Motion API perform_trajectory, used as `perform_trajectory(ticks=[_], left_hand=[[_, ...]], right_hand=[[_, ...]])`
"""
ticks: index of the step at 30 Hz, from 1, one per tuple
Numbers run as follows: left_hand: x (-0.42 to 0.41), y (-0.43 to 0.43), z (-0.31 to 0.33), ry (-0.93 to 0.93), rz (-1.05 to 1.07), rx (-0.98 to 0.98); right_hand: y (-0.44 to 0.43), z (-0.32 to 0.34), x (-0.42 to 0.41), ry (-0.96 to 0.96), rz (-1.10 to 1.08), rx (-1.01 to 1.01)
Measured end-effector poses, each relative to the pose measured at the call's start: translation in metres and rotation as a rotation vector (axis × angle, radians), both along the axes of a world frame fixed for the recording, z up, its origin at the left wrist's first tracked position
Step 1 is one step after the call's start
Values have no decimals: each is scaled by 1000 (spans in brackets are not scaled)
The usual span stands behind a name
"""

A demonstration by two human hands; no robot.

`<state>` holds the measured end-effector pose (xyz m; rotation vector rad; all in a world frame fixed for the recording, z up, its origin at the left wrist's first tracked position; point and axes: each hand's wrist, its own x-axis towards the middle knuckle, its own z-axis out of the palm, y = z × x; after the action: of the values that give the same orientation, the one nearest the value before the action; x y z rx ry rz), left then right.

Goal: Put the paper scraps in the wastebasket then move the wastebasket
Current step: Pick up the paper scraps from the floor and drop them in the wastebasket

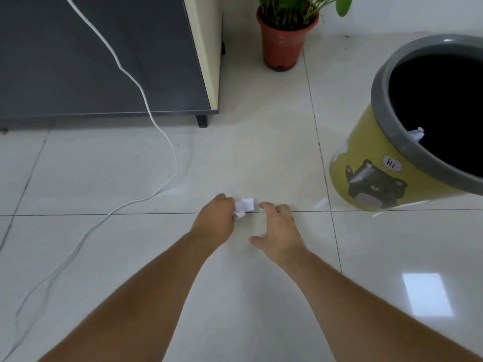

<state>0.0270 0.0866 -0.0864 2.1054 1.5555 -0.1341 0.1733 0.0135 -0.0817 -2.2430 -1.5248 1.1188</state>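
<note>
**Left hand on scrap at tile joint; wastebasket to the right**

The left hand (214, 220) is closed around a white paper scrap (244, 206), fingers curled, with the scrap projecting from its right side. The scrap sits at the floor, on or just above the dark tile joint (104, 214) that runs across the view; contact with the tile cannot be confirmed. The right hand (281, 228) is just beside the scrap, fingers spread and loosely bent, thumb out to the left, holding nothing.

Around both hands the pale tiled floor (248, 158) lies open on all sides. A white cable (171, 152) trails down from the upper left and curves across the floor to the left of the hands, well apart from them.

The wastebasket (366, 158), yellow with a grey rim and a bear print, stands to the right, beyond the right hand, with bare tile between. It appears tilted in the wide-angle view. A white crumpled paper (417, 134) shows inside against its near rim.

A dark cabinet (104, 61) on a short leg occupies the far left. A red potted plant (283, 40) stands at the far centre, near the cabinet's corner.
</note>
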Motion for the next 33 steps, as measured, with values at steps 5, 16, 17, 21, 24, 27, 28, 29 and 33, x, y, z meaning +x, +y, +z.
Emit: perform_trajectory(ticks=[5, 16, 17, 21, 24, 27, 28, 29, 33], left_hand=[[30, 12, 34, -97, -22, 60], [111, 51, 207, -104, -109, 320], [123, 53, 229, -121, -127, 349], [174, 52, 309, -197, -189, 438], [210, 45, 349, -233, -232, 447], [245, 38, 369, -256, -294, 472], [257, 35, 373, -266, -315, 476], [267, 32, 375, -274, -331, 479], [295, 23, 368, -278, -350, 478]], right_hand=[[13, 26, 10, 3, -13, 78], [39, 176, 91, -110, -135, 401], [39, 195, 102, -109, -149, 435], [39, 272, 148, -149, -219, 536], [31, 318, 184, -198, -296, 573], [17, 347, 220, -221, -359, 590], [13, 353, 232, -236, -381, 588], [8, 357, 243, -251, -399, 584], [-6, 352, 270, -290, -439, 576]])
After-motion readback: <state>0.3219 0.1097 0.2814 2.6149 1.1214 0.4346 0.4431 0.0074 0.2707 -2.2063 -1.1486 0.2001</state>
